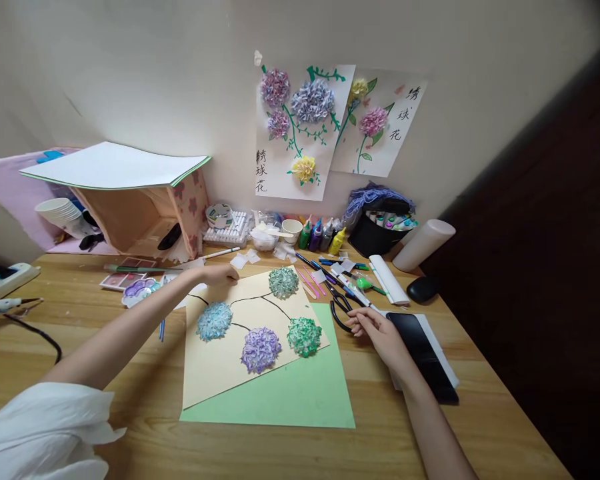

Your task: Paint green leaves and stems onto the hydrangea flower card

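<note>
at far edge of cream paper (215, 373), left hand (222, 275), at scissors (333, 311), right hand (375, 327), grips unclear, bare wood (260, 453) nearside

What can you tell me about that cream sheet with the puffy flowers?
The cream sheet lies askew over a pale green sheet and looks like paper or card. Four round, ruffled flowers sit on it: light blue, gray-green, purple and bright green. Thin dark stem lines run among them. The left hand is at its upper edge; whether it grips the sheet is unclear.

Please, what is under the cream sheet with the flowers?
A green sheet shows beneath the cream sheet, at its lower and right edges; the rest underneath is covered.
</note>
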{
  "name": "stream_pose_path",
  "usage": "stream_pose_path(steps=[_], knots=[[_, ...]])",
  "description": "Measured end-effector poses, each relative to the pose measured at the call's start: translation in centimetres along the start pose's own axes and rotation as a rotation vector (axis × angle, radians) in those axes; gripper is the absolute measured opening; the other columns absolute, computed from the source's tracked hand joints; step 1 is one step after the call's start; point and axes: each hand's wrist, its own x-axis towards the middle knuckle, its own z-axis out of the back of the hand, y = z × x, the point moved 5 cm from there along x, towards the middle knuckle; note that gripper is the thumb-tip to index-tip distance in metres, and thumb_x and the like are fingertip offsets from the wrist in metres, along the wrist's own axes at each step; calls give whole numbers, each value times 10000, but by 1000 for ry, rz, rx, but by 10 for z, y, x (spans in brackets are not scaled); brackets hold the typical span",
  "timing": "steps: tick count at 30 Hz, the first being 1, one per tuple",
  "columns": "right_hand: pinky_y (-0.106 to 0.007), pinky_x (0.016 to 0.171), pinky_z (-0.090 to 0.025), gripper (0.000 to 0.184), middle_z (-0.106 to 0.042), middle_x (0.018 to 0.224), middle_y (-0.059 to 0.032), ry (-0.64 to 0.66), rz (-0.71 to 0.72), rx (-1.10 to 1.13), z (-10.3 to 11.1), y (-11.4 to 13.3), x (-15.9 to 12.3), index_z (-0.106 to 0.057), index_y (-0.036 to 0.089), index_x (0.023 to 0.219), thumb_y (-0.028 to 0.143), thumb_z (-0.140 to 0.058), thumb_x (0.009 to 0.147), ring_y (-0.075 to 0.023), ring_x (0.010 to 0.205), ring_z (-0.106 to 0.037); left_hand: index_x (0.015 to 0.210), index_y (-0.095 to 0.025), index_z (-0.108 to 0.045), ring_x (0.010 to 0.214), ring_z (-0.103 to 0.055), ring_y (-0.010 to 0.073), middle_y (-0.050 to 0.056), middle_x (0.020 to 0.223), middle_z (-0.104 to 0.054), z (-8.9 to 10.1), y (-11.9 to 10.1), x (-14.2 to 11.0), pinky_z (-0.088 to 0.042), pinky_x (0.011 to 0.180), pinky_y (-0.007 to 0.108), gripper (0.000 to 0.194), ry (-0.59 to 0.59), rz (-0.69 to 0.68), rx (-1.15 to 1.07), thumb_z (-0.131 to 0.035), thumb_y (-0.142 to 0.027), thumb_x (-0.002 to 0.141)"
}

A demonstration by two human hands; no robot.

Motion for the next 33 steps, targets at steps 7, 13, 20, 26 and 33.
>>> stream_pose_path(steps=[7,13,20,26,33], knots=[[-306,642,-499,437,-690,799,-101,-24,12,-59,3,-2,1,-620,145,911,558,-520,807,-160,662,-602,647,-146,-587,595,-442,128,8,627,-560,4,8,8,-332,584,240,271,-29,89,10,-553,-409,703],[-306,645,-510,394,-690,820,-89,-46,1,-172,2,-9,0,-615,163,933,520,-482,831,-165,676,-615,735,-137,-650,639,-510,151,33,707,-635,7,11,6,-359,586,239,418,-79,147,-7,-546,-539,685],[-323,763,-521,277,-719,882,-78,-64,26,-388,4,-12,4,-603,202,915,428,-465,836,-210,848,-678,734,-141,-669,693,-557,180,41,719,-664,5,4,3,-392,626,253,468,-168,159,-49,-537,-583,660],[-311,668,-490,255,-693,804,-70,-110,72,-528,0,-4,4,-605,196,865,396,-453,825,-205,736,-646,825,-145,-661,822,-625,237,101,889,-703,9,-2,-9,-456,736,302,489,-323,174,-100,-464,-581,723],[-280,598,-411,204,-669,727,-39,-93,135,-757,-7,27,31,-630,210,803,349,-481,815,-193,666,-606,1063,-155,-571,1030,-611,244,127,1115,-660,-5,2,-50,-447,925,367,554,-456,171,-177,-272,-573,855]])
